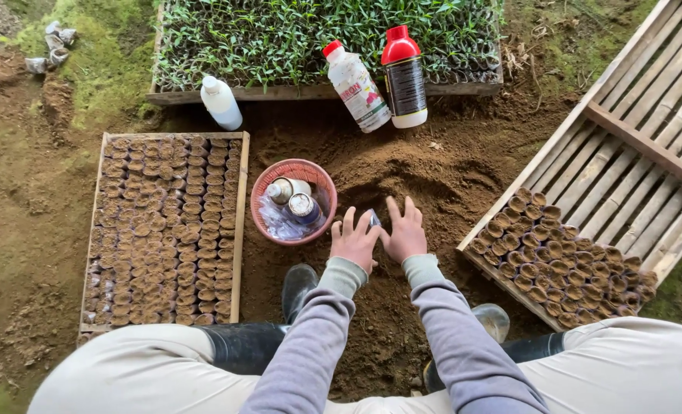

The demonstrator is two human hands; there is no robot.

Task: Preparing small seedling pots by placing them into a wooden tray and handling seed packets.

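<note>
You crouched over the soil mound (402, 184), both hands at its near slope. Left hand (353, 239) lay flat, fingers spread wide, holding nothing. Right hand (405, 232) likewise spread; between the two, touching both, sat a small pot (374, 219), likely steadied for filling. Left of the mound stood the pink basket (263, 201) of cans, within reach. Beyond that, the full tray (239, 199); right of the mound, the bamboo rack (632, 146), part-filled. Bottles (379, 77) stood behind the mound.

Basket (258, 201) between left tray (93, 230) and soil heap (425, 180).
</note>
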